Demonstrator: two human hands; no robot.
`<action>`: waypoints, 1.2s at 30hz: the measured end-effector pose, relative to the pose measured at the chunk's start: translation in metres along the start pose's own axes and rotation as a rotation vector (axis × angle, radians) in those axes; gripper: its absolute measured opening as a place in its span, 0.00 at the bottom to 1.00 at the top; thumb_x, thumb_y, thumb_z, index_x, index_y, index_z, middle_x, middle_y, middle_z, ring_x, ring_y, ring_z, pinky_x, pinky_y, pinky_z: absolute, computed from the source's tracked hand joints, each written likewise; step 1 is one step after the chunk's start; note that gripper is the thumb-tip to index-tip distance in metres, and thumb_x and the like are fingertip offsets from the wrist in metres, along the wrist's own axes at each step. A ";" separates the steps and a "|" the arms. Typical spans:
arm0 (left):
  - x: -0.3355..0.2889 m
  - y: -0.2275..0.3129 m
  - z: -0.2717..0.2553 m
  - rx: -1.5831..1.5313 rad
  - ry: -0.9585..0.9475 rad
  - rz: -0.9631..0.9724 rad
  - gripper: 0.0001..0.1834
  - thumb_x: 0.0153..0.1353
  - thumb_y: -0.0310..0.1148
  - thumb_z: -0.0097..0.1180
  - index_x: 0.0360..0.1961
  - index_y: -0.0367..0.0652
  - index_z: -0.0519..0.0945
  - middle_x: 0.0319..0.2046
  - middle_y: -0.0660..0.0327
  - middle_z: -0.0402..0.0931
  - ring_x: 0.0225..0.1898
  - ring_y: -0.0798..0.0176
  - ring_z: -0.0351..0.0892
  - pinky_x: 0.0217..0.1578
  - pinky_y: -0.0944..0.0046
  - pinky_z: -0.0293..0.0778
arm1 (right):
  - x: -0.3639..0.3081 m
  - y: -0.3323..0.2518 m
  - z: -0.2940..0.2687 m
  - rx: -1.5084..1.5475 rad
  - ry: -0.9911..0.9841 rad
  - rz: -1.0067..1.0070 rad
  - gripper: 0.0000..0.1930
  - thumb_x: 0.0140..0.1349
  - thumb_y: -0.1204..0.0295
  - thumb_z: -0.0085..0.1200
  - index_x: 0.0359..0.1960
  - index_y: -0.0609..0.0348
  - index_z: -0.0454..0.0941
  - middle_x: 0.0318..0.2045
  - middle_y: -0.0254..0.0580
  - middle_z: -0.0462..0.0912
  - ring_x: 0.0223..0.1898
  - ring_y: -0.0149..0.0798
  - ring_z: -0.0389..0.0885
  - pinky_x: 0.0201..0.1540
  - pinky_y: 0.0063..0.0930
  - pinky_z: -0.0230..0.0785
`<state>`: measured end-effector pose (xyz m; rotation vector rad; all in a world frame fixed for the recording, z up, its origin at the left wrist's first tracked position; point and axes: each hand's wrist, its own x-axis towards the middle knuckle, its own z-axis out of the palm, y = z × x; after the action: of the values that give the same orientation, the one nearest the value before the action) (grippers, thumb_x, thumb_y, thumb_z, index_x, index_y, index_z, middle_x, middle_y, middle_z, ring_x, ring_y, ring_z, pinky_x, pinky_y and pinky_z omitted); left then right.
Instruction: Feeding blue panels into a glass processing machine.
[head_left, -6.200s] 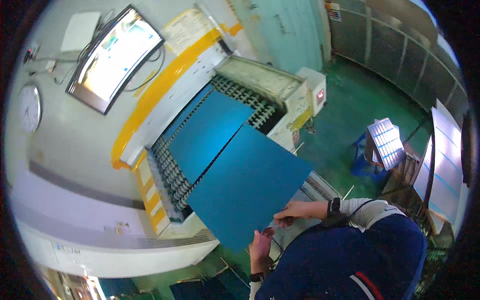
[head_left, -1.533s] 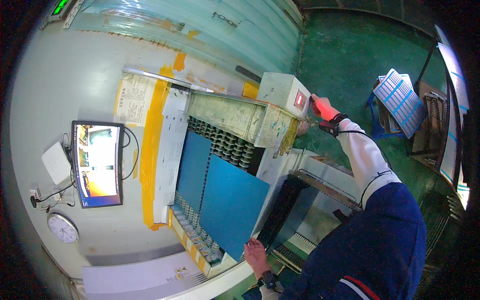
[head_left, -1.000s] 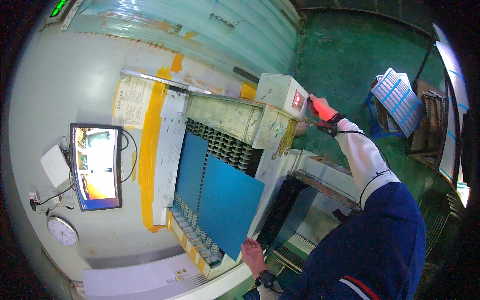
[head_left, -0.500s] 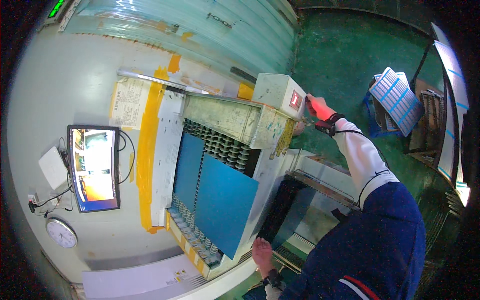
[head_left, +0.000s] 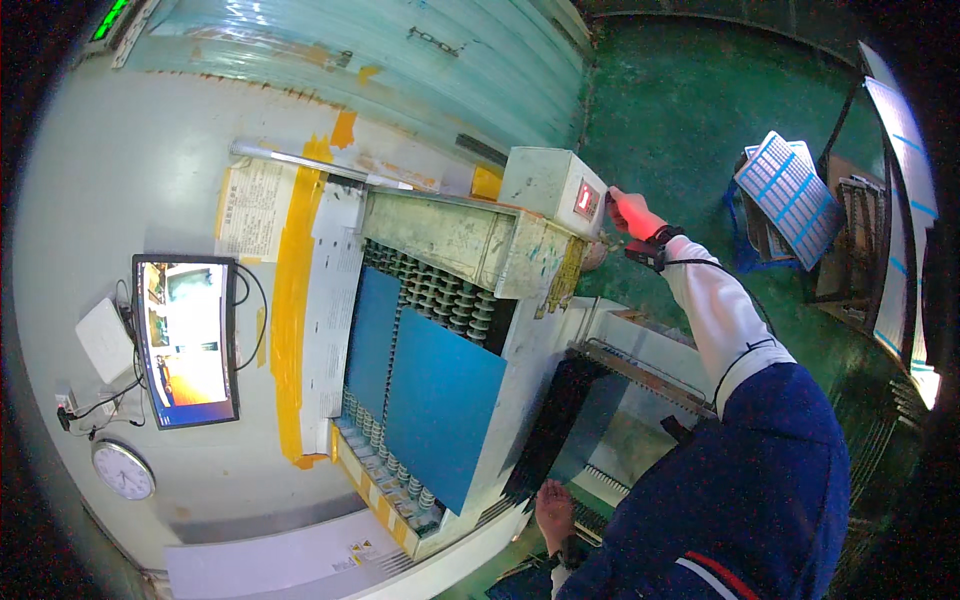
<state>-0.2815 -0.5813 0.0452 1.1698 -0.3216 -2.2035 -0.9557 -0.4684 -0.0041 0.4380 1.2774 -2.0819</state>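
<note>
Two blue rectangular panels, a large one (head_left: 440,405) and a narrower one (head_left: 372,335), lie on the ringed rollers (head_left: 440,290) of a conveyor machine. My right hand (head_left: 634,216) is at the side of a pale control box (head_left: 540,180) with a small red-lit display (head_left: 587,200). Its fingers are bent together against the panel edge; what they grip, if anything, is hidden. Lower down, my left hand (head_left: 556,515) hangs beside the machine's front edge, fingers loosely stretched and holding nothing. A dark slotted rack (head_left: 560,410) stands near it.
A monitor (head_left: 187,340) and a round clock (head_left: 124,469) are on the wall to the left. At the right, blue-striped white panels (head_left: 790,200) lie on a blue stool (head_left: 745,250). A leaning rack (head_left: 900,180) stands at the far right.
My left hand has drawn back to the right, away from the large blue panel's corner. My right hand stays at the control box, its fingers slightly shifted.
</note>
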 end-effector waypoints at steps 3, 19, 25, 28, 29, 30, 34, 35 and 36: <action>-0.006 -0.006 0.008 -0.020 -0.034 -0.057 0.12 0.66 0.33 0.45 0.38 0.37 0.78 0.40 0.53 0.79 0.43 0.53 0.77 0.48 0.55 0.73 | -0.001 -0.002 0.002 -0.016 0.060 0.004 0.21 0.64 0.52 0.50 0.19 0.53 0.71 0.16 0.30 0.69 0.15 0.31 0.63 0.19 0.27 0.55; -0.017 -0.016 -0.006 0.095 0.003 -0.082 0.17 0.68 0.40 0.41 0.39 0.40 0.78 0.41 0.55 0.79 0.45 0.52 0.77 0.49 0.52 0.72 | 0.002 0.001 0.000 0.001 0.110 -0.039 0.23 0.61 0.53 0.51 0.18 0.59 0.73 0.15 0.37 0.72 0.12 0.35 0.65 0.16 0.33 0.52; -0.019 -0.017 -0.008 0.150 0.093 -0.089 0.14 0.67 0.40 0.45 0.41 0.41 0.77 0.41 0.56 0.79 0.46 0.52 0.76 0.49 0.53 0.72 | 0.015 0.006 -0.007 0.071 0.000 -0.035 0.22 0.62 0.53 0.52 0.19 0.58 0.74 0.15 0.38 0.73 0.13 0.36 0.66 0.16 0.33 0.54; -0.018 -0.021 -0.005 0.200 0.164 -0.031 0.13 0.66 0.39 0.46 0.42 0.42 0.76 0.42 0.57 0.78 0.45 0.53 0.76 0.49 0.53 0.71 | 0.014 0.006 -0.006 0.026 0.068 -0.024 0.22 0.62 0.53 0.52 0.20 0.58 0.74 0.16 0.38 0.73 0.13 0.36 0.67 0.16 0.33 0.56; -0.020 -0.021 -0.004 0.191 0.137 -0.037 0.13 0.66 0.39 0.47 0.43 0.42 0.75 0.43 0.57 0.77 0.45 0.53 0.75 0.49 0.54 0.71 | 0.013 0.006 -0.005 0.024 0.067 -0.024 0.22 0.62 0.53 0.52 0.20 0.58 0.74 0.16 0.38 0.73 0.13 0.36 0.67 0.16 0.33 0.56; -0.021 -0.021 -0.004 0.183 0.110 -0.045 0.13 0.66 0.40 0.47 0.43 0.41 0.75 0.43 0.57 0.76 0.45 0.53 0.75 0.50 0.54 0.71 | 0.012 0.006 -0.004 0.030 0.063 -0.019 0.22 0.62 0.53 0.52 0.20 0.58 0.73 0.16 0.37 0.73 0.14 0.36 0.67 0.16 0.33 0.56; -0.022 -0.020 -0.014 0.221 0.083 -0.069 0.14 0.66 0.40 0.46 0.45 0.41 0.73 0.44 0.57 0.75 0.46 0.53 0.74 0.50 0.54 0.71 | 0.001 0.003 0.004 0.065 0.073 0.012 0.21 0.62 0.53 0.53 0.19 0.55 0.70 0.15 0.33 0.70 0.12 0.31 0.63 0.15 0.27 0.51; -0.023 -0.023 -0.007 0.241 0.110 -0.039 0.14 0.66 0.40 0.46 0.46 0.41 0.73 0.45 0.57 0.75 0.47 0.53 0.74 0.50 0.54 0.71 | 0.001 0.001 0.002 0.067 0.077 0.009 0.21 0.62 0.53 0.53 0.19 0.55 0.70 0.15 0.33 0.70 0.12 0.31 0.63 0.15 0.27 0.51; -0.024 -0.026 -0.001 0.260 0.137 -0.009 0.15 0.66 0.39 0.46 0.46 0.41 0.73 0.46 0.57 0.74 0.48 0.54 0.74 0.50 0.54 0.71 | 0.001 -0.001 0.001 0.066 0.080 0.017 0.21 0.62 0.53 0.53 0.19 0.55 0.70 0.14 0.34 0.70 0.12 0.31 0.63 0.15 0.27 0.51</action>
<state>-0.2811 -0.5463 0.0484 1.4555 -0.5581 -2.1213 -0.9574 -0.4691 -0.0041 0.5640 1.2489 -2.1155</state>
